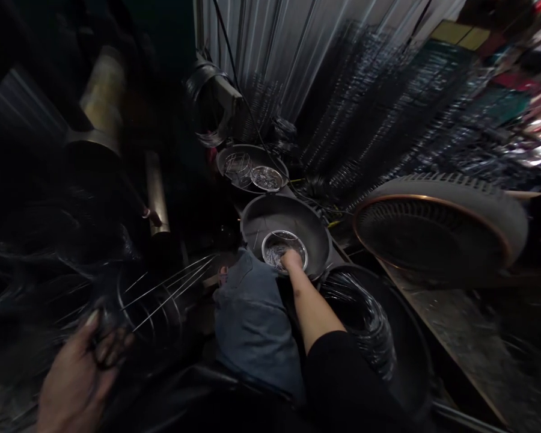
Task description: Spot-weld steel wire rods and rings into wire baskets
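My right hand (291, 259) reaches down into a round metal bowl (303, 246) that holds many small, thin metal pieces. Its fingertips are hidden among them, so their grip does not show. The bowl sits inside a wide grey pan (313, 219). At lower left, my left hand (79, 373) is blurred, thumb up and fingers curled round something dark that I cannot make out. Close beyond its fingertips is a frame of bent wire (165, 297), with long straight wires and curved ones. Whether the hand touches this frame is unclear.
A second pan (223, 165) behind holds a wire frame and another bowl of small pieces (267, 178). A coil of wire (379, 337) lies in a dark basin at right. A round fan (437, 228) stands beyond it. Stacked wire racks (388, 114) lean against the corrugated wall (261, 36).
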Tool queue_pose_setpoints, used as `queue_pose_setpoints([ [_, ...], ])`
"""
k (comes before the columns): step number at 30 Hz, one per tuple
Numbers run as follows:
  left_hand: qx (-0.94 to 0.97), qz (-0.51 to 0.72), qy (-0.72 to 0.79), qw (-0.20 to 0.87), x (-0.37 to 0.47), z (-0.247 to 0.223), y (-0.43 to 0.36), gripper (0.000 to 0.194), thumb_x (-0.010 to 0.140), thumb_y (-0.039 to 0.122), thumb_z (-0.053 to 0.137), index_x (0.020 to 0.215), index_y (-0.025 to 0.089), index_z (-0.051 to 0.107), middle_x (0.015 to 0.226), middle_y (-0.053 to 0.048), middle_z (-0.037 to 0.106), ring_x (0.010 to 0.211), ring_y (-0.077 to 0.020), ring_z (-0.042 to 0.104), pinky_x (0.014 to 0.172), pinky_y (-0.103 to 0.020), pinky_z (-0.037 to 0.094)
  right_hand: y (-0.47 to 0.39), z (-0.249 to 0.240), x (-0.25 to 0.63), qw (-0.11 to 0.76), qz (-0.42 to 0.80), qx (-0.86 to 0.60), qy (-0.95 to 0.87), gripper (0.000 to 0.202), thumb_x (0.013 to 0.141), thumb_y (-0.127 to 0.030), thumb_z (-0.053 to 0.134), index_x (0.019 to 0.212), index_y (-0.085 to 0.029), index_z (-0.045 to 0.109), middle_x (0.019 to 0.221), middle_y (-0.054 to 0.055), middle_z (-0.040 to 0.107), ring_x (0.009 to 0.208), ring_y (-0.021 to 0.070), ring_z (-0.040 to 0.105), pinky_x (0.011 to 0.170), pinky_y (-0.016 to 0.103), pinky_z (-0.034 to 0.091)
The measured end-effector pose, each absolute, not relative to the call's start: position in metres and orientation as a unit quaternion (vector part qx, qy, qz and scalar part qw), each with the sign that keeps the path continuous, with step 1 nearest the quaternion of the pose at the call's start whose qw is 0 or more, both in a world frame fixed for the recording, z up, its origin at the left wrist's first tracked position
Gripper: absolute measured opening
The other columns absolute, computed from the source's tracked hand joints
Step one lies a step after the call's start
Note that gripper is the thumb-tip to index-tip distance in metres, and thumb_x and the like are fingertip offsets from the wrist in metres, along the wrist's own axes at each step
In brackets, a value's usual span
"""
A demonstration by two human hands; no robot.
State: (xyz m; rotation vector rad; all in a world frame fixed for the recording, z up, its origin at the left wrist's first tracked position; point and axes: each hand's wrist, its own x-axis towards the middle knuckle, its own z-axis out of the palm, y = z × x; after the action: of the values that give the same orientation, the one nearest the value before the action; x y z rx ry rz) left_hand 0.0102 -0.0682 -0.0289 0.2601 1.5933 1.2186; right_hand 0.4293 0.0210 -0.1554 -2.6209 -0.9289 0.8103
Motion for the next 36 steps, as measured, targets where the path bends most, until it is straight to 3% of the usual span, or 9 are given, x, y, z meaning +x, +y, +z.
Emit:
queue_pose_setpoints([
  [3,0.099,0.545,0.644,0.528,0.022,-0.021,-0.056,0.009,0.079,0.028,0.064,0.087,0.028,0.068,0.068,0.006,0.062,0.057,-0.0077,0.058,0.057,-0.02,0.056,0.013,-0.135,0.426,0.199,0.244,-0.89,-0.328,0.018,0.075,-0.022,0.07,0.09,-0.012,0.071,0.098,0.016,0.071,0.101,0.0279,0.064,0.083,0.032,0.049],
  [6,0.129,0.575,0.609,0.531,0.03,-0.021,-0.046,0.01,0.079,0.03,0.065,0.088,0.027,0.065,0.059,0.008,0.052,0.049,-0.0061,0.05,0.057,-0.021,0.053,0.002,-0.112,0.393,0.303,0.253,-0.851,-0.346,0.029,0.077,-0.038,0.065,0.092,-0.014,0.071,0.088,0.01,0.072,0.085,0.0228,0.067,0.067,0.027,0.05],
  [10,0.147,0.606,0.583,0.522,0.036,-0.024,-0.043,0.013,0.077,0.031,0.065,0.087,0.024,0.061,0.053,0.009,0.043,0.043,-0.0058,0.041,0.054,-0.021,0.049,-0.013,-0.082,0.314,0.488,0.483,-0.654,-0.317,0.04,0.061,-0.049,0.074,0.078,-0.013,0.071,0.06,0.003,0.064,0.048,0.0133,0.054,0.045,0.024,0.04],
  [13,0.159,0.619,0.564,0.522,0.033,-0.025,-0.047,0.019,0.075,0.033,0.067,0.09,0.024,0.061,0.053,0.009,0.041,0.043,-0.0058,0.038,0.052,-0.02,0.046,-0.021,-0.066,0.266,0.443,0.632,-0.542,-0.331,0.038,0.05,-0.043,0.08,0.073,-0.013,0.072,0.056,0.002,0.062,0.044,0.0115,0.05,0.044,0.024,0.039],
  [18,0.165,0.634,0.532,0.537,0.015,-0.026,-0.056,0.019,0.075,0.031,0.067,0.091,0.023,0.061,0.051,0.01,0.037,0.041,-0.0052,0.031,0.049,-0.019,0.042,-0.026,-0.051,0.253,0.437,0.514,-0.609,-0.416,0.02,0.048,-0.027,0.081,0.061,-0.016,0.072,0.064,0.002,0.067,0.064,0.015,0.06,0.062,0.027,0.046],
  [22,0.163,0.641,0.517,0.544,0.007,-0.028,-0.057,0.02,0.075,0.031,0.067,0.093,0.023,0.06,0.049,0.01,0.033,0.039,-0.0055,0.029,0.045,-0.019,0.038,-0.022,-0.043,0.238,0.438,0.518,-0.616,-0.4,0.019,0.053,-0.029,0.079,0.06,-0.015,0.069,0.054,-0.001,0.061,0.052,0.0116,0.053,0.053,0.025,0.041],
  [27,0.155,0.654,0.514,0.534,0.002,-0.031,-0.054,0.029,0.072,0.029,0.071,0.099,0.022,0.063,0.05,0.01,0.035,0.039,-0.0042,0.029,0.045,-0.018,0.037,-0.019,-0.034,0.186,0.47,0.63,-0.532,-0.315,0.031,0.053,-0.036,0.078,0.07,-0.013,0.068,0.05,-0.003,0.056,0.039,0.0074,0.045,0.038,0.02,0.031],
  [31,0.164,0.656,0.503,0.538,-0.005,-0.033,-0.053,0.038,0.071,0.028,0.072,0.108,0.023,0.063,0.05,0.011,0.035,0.04,-0.0035,0.029,0.046,-0.016,0.037,-0.02,-0.025,0.169,0.471,0.699,-0.474,-0.255,0.035,0.048,-0.033,0.081,0.071,-0.012,0.065,0.053,-0.001,0.06,0.038,0.007,0.046,0.035,0.019,0.029],
  [36,0.172,0.655,0.511,0.528,-0.004,-0.031,-0.051,0.037,0.07,0.028,0.074,0.106,0.023,0.064,0.053,0.01,0.037,0.042,-0.0031,0.029,0.042,-0.015,0.032,-0.014,-0.025,0.169,0.473,0.714,-0.453,-0.249,0.035,0.047,-0.034,0.083,0.065,-0.012,0.063,0.052,0.0,0.061,0.036,0.0068,0.046,0.033,0.018,0.028],
])
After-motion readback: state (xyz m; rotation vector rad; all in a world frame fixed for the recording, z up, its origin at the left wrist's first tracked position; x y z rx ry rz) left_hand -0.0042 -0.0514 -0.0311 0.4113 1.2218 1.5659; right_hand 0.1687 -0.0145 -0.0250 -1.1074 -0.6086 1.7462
